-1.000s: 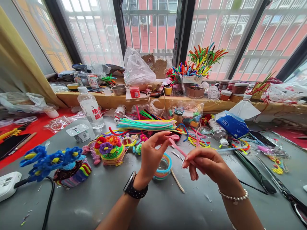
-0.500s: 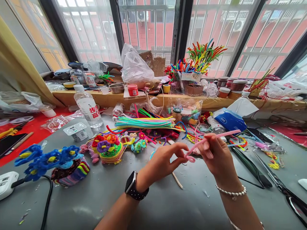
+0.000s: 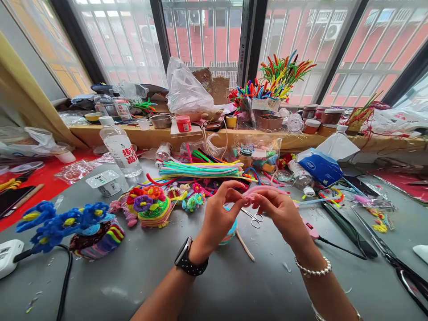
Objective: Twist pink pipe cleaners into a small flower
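Pinching pink pipe cleaner (image 3: 264, 189) between left hand (image 3: 219, 214) and right hand (image 3: 279, 209), fingers closed on it, above grey table (image 3: 234, 285). Just beneath grip: small scissors (image 3: 256, 218). Beyond: pastel pipe-cleaner bundle (image 3: 200, 170), cluttered wooden sill (image 3: 150, 136), barred windows (image 3: 207, 35).

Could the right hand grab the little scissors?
Probably yes: the scissors lie uncovered on the table just beside the right hand, though it is busy pinching the pink pipe cleaner.

Pink pipe cleaner (image 3: 265, 188), grey table (image 3: 234, 285).
Blue flowers (image 3: 63, 222) with yellow centres, rainbow-striped basket (image 3: 104, 238), black white-dotted watch strap (image 3: 194, 269).
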A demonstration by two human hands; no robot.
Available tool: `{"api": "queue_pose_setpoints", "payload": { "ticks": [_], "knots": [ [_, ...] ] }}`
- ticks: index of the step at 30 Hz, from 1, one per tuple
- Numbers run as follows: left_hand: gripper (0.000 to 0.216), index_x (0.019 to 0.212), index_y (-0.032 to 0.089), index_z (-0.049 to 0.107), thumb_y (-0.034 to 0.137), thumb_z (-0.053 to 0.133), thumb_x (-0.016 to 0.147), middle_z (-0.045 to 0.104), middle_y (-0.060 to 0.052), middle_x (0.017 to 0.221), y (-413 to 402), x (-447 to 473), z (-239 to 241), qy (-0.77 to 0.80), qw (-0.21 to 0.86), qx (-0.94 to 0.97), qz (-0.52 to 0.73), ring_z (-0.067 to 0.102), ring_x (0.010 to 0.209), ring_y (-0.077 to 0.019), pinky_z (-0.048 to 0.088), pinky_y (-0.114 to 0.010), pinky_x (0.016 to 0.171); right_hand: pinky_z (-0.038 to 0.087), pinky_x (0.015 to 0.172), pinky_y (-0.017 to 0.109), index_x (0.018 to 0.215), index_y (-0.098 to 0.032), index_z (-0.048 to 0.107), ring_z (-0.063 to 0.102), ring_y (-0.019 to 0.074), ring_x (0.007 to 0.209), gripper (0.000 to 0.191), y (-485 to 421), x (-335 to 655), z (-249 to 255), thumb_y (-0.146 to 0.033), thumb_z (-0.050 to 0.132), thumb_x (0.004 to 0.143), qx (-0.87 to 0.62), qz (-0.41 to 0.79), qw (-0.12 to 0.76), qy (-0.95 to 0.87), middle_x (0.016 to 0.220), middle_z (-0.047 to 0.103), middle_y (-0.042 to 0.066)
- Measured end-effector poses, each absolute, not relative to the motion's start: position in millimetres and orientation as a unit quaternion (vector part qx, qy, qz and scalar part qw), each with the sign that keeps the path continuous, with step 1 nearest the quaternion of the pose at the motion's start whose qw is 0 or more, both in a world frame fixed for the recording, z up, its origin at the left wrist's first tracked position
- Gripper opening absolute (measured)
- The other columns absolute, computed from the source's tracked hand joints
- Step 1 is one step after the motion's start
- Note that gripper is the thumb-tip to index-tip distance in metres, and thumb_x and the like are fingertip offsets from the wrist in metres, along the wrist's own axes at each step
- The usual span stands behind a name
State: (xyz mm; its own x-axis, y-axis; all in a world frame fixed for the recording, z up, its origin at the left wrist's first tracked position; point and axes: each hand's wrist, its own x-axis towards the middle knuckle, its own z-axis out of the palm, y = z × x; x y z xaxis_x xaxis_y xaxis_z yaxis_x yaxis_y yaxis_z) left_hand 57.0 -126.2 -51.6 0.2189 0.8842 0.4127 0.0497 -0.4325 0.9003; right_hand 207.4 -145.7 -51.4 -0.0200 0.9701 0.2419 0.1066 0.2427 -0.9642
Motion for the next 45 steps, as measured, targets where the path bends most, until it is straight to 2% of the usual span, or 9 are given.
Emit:
{"api": "queue_pose_setpoints", "payload": {
  "ticks": [2,5,13,19,26,32,35,39,45],
  "knots": [
    [0.017,0.09,0.02,0.055,0.025,0.062,0.075,0.064,0.001,0.068,-126.5,56.7,-52.6,0.357,0.386,0.678,0.513,0.063,0.066,-0.0134,0.05,-0.025,0.07,0.048,0.052,0.026,0.078,-0.017,0.069,0.059,0.0144,0.06,0.023,-146.5,206.9,-51.5,-0.039,0.061,0.075,-0.475,0.394,0.529,-0.583,0.07,0.068,0.005],
    [0.012,0.08,0.019,0.059,0.026,0.064,0.073,0.067,0.0,0.07,-126.2,57.2,-53.7,0.355,0.422,0.666,0.502,0.064,0.066,-0.0141,0.05,-0.024,0.067,0.048,0.051,0.027,0.076,-0.016,0.07,0.057,0.0143,0.057,0.023,-148.4,206.2,-51.0,-0.038,0.062,0.074,-0.492,0.387,0.527,-0.575,0.067,0.069,0.006],
    [0.018,0.066,0.015,0.064,0.033,0.069,0.066,0.068,-0.002,0.065,-125.9,59.5,-51.5,0.373,0.523,0.593,0.486,0.063,0.065,-0.0157,0.049,-0.024,0.063,0.048,0.051,0.027,0.077,-0.018,0.069,0.056,0.0136,0.056,0.02,-150.0,203.7,-52.3,-0.038,0.063,0.073,-0.485,0.379,0.551,-0.563,0.066,0.067,0.003],
    [0.018,0.063,0.014,0.063,0.031,0.068,0.068,0.066,-0.001,0.062,-125.2,55.9,-46.9,0.348,0.582,0.577,0.455,0.061,0.062,-0.0131,0.048,-0.023,0.062,0.048,0.052,0.025,0.074,-0.019,0.065,0.058,0.0131,0.058,0.018,-152.9,200.3,-50.8,-0.037,0.062,0.075,-0.481,0.364,0.562,-0.566,0.063,0.065,0.001],
    [0.02,0.066,0.014,0.062,0.033,0.07,0.065,0.066,-0.002,0.063,-124.3,53.1,-44.4,0.348,0.576,0.565,0.477,0.061,0.062,-0.0136,0.05,-0.025,0.064,0.053,0.063,0.031,0.084,-0.021,0.067,0.063,0.0172,0.069,0.015,-153.9,201.6,-49.2,-0.032,0.062,0.076,-0.478,0.332,0.557,-0.593,0.081,0.07,0.004],
    [0.02,0.066,0.015,0.061,0.032,0.071,0.065,0.066,-0.001,0.062,-124.9,53.7,-44.5,0.346,0.587,0.554,0.479,0.062,0.063,-0.014,0.05,-0.025,0.063,0.052,0.068,0.032,0.085,-0.024,0.07,0.064,0.0187,0.074,0.013,-154.2,203.4,-49.2,-0.028,0.064,0.074,-0.48,0.28,0.567,-0.608,0.084,0.071,0.003],
    [0.02,0.067,0.014,0.061,0.032,0.07,0.066,0.066,-0.001,0.063,-125.0,54.8,-45.7,0.342,0.587,0.553,0.483,0.063,0.063,-0.0134,0.05,-0.024,0.064,0.049,0.057,0.027,0.082,-0.023,0.07,0.059,0.0148,0.062,0.014,-152.1,205.5,-49.4,-0.033,0.062,0.075,-0.468,0.323,0.57,-0.593,0.075,0.069,0.002],
    [0.017,0.068,0.014,0.061,0.029,0.07,0.067,0.067,-0.001,0.064,-125.2,55.5,-46.9,0.336,0.585,0.556,0.486,0.063,0.064,-0.0122,0.05,-0.022,0.064,0.04,0.047,0.023,0.071,-0.018,0.069,0.047,0.0096,0.051,0.022,-147.2,209.0,-53.3,-0.038,0.06,0.077,-0.456,0.394,0.574,-0.555,0.056,0.057,0.0],
    [0.017,0.067,0.014,0.062,0.029,0.071,0.065,0.066,-0.001,0.063,-126.8,56.2,-45.6,0.333,0.589,0.551,0.489,0.062,0.063,-0.0129,0.05,-0.024,0.064,0.033,0.045,0.019,0.074,-0.019,0.07,0.038,0.0064,0.05,0.018,-145.5,207.0,-57.4,-0.037,0.067,0.071,-0.397,0.553,0.579,-0.448,0.054,0.049,-0.003]
  ]
}}
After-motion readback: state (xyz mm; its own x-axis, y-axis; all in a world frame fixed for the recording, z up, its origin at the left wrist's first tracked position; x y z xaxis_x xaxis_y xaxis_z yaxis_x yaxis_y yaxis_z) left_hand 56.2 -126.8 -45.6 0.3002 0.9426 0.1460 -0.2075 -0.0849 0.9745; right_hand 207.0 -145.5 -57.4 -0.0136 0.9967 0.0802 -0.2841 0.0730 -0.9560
